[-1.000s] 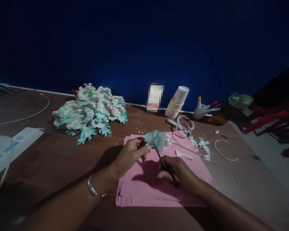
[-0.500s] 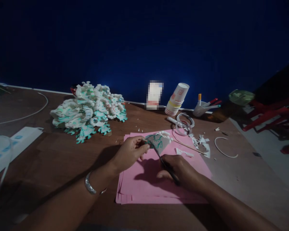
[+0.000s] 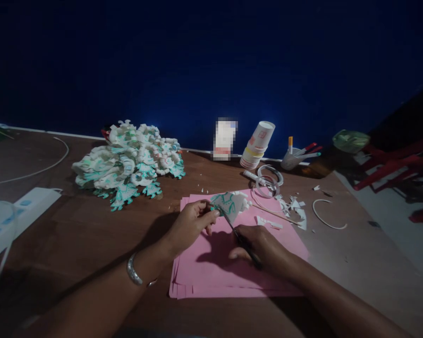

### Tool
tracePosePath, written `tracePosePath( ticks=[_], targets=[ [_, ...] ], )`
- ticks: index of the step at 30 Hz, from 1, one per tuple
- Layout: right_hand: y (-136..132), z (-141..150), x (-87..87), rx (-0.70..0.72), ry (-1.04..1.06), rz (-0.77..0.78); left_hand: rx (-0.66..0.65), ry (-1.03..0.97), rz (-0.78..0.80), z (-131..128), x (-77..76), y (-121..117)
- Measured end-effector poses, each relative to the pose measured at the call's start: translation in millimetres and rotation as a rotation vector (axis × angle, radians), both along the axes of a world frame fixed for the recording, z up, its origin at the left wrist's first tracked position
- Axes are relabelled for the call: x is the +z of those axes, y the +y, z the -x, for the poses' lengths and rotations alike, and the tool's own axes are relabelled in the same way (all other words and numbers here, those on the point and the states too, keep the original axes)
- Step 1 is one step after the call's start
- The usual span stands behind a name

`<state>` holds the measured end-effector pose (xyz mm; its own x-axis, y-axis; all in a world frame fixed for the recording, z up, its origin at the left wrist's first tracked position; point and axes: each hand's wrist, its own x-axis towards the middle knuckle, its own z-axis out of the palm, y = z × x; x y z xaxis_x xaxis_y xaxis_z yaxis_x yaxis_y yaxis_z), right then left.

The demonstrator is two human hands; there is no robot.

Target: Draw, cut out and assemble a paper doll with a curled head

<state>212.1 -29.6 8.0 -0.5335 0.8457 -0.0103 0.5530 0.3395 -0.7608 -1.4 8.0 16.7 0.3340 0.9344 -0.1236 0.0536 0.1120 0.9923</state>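
Note:
My left hand (image 3: 193, 220), a bracelet at its wrist, pinches the edge of a white paper piece (image 3: 235, 206) drawn with green lines. Its right end carries a curled white rim. In my right hand (image 3: 264, 246) is a dark pair of scissors (image 3: 231, 225), their blades pointing up and left against the paper beside my left fingertips. Both hands are above a stack of pink paper sheets (image 3: 246, 277), and their shadow falls across it. The scissors' handles are partly hidden by my right fingers.
A heap of green-outlined paper cut-outs (image 3: 130, 164) lies at the back left. Stacked paper cups (image 3: 259, 143), a cup of pens (image 3: 292, 159), tape rolls (image 3: 270, 180) and white scraps (image 3: 296, 206) are at the right. A power strip (image 3: 24, 216) lies left.
The paper piece has turned slightly in my left hand, so more of its green-drawn face shows. My right hand with the scissors has barely moved.

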Motion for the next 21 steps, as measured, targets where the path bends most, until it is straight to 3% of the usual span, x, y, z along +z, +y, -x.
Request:
tracePosePath(
  ticks=[8, 21],
  targets=[
    [2.1, 1.2, -6.6, -0.015, 0.041, -0.005, 0.012, -0.042, 0.041, -8.3, -7.0, -4.5],
    [0.9, 0.0, 2.0, 0.006, 0.052, 0.034, 0.011, -0.119, 0.109, -9.5, -9.7, -5.7]
  ],
)
